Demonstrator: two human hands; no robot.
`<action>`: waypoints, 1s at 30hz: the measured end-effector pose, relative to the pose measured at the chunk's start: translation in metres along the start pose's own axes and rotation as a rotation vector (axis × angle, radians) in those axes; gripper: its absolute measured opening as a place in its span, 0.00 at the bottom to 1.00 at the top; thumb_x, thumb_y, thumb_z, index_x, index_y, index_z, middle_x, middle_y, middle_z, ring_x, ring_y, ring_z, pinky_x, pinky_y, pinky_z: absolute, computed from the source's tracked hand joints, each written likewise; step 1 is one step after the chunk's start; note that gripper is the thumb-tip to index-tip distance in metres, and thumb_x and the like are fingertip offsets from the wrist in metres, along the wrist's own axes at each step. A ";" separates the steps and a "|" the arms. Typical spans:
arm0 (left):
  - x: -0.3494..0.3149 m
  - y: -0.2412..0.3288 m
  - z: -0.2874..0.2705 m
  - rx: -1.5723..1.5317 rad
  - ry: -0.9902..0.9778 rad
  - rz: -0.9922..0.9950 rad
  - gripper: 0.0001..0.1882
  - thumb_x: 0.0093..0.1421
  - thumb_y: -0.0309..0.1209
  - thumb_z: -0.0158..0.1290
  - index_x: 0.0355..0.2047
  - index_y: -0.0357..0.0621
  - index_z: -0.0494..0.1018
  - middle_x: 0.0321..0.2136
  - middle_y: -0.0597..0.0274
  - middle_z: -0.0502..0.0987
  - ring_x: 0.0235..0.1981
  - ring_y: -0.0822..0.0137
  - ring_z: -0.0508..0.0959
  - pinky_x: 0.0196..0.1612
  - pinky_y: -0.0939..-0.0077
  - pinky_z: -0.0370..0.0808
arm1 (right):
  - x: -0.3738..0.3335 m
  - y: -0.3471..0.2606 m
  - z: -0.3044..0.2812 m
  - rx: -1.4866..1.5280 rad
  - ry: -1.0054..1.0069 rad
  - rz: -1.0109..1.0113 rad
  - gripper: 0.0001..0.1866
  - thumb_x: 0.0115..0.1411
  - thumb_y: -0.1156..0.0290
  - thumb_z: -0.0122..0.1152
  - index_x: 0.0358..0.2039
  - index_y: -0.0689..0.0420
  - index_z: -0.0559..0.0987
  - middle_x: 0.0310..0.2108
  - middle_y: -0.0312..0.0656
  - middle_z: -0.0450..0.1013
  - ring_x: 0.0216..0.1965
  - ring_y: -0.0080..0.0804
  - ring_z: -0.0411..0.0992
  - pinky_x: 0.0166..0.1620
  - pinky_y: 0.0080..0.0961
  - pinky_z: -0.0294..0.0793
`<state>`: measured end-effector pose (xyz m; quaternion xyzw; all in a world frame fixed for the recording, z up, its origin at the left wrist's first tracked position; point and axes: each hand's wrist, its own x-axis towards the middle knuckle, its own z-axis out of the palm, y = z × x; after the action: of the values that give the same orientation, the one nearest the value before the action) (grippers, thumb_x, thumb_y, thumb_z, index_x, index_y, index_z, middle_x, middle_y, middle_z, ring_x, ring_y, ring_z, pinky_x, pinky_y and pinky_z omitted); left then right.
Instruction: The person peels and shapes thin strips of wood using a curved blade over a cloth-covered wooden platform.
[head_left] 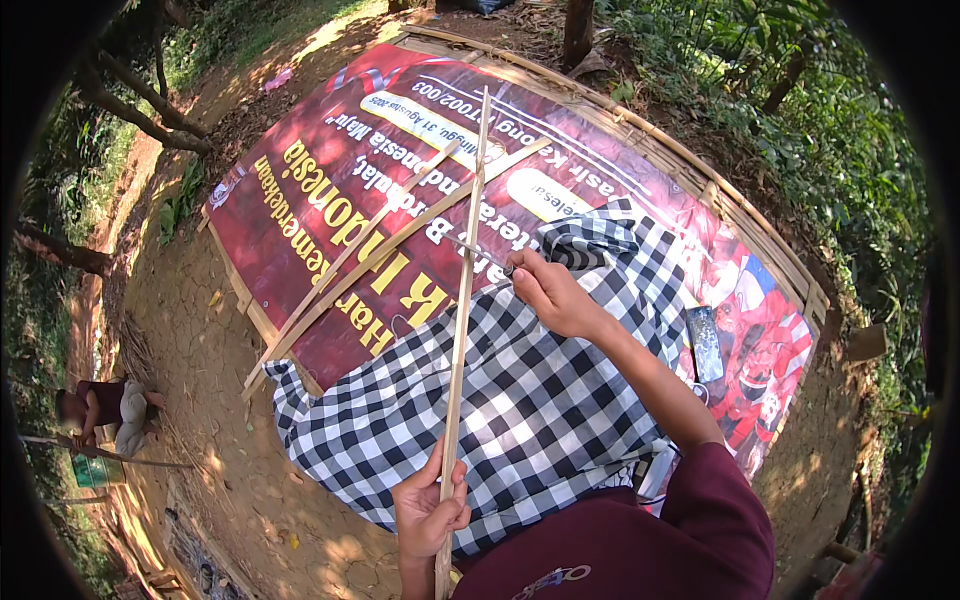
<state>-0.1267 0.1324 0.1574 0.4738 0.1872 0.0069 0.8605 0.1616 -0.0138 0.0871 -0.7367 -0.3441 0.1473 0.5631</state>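
Note:
My left hand (430, 503) is closed around the lower part of a long, pale bamboo strip (462, 330). The strip slants up and away from me over the cloth and banner. In my right hand (552, 290) is a knife (488, 254), its handle mostly hidden by my fingers. Its thin blade lies across the strip and touches it above the middle. Beneath both lies a black-and-white checked cloth (510, 400), spread over my lap and the near part of the banner. Two more bamboo strips (385, 250) rest on the banner at the left.
A red printed banner (270, 250) covers a low bamboo platform (640, 100). A dark phone-like slab (706, 343) lies right of the cloth. At far left a person (110, 412) sits on the bare ground near a green container (92, 470). Tree trunks (578, 35) and bushes stand around.

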 end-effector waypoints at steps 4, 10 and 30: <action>0.001 0.001 0.004 0.012 0.017 -0.010 0.44 0.43 0.06 0.35 0.66 0.35 0.54 0.34 0.55 0.63 0.17 0.81 0.57 0.14 0.88 0.55 | -0.003 -0.003 0.002 -0.259 0.041 -0.144 0.12 0.68 0.64 0.46 0.40 0.61 0.69 0.23 0.48 0.69 0.25 0.45 0.71 0.29 0.37 0.67; -0.005 -0.001 -0.008 -0.074 -0.002 -0.007 0.43 0.45 0.05 0.36 0.66 0.36 0.55 0.37 0.53 0.66 0.21 0.80 0.60 0.16 0.85 0.57 | 0.007 -0.016 -0.007 -0.797 -0.085 -0.435 0.13 0.65 0.60 0.50 0.41 0.57 0.71 0.28 0.41 0.70 0.27 0.42 0.74 0.27 0.36 0.72; -0.003 0.009 0.004 -0.051 -0.012 -0.015 0.42 0.44 0.04 0.36 0.64 0.33 0.56 0.36 0.52 0.65 0.20 0.80 0.62 0.14 0.85 0.56 | 0.043 -0.014 -0.057 -0.711 0.248 -0.177 0.16 0.67 0.57 0.46 0.36 0.60 0.68 0.22 0.51 0.72 0.25 0.55 0.73 0.28 0.47 0.71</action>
<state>-0.1268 0.1335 0.1680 0.4502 0.1853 0.0025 0.8735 0.2219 -0.0249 0.1261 -0.8657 -0.3653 -0.1207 0.3203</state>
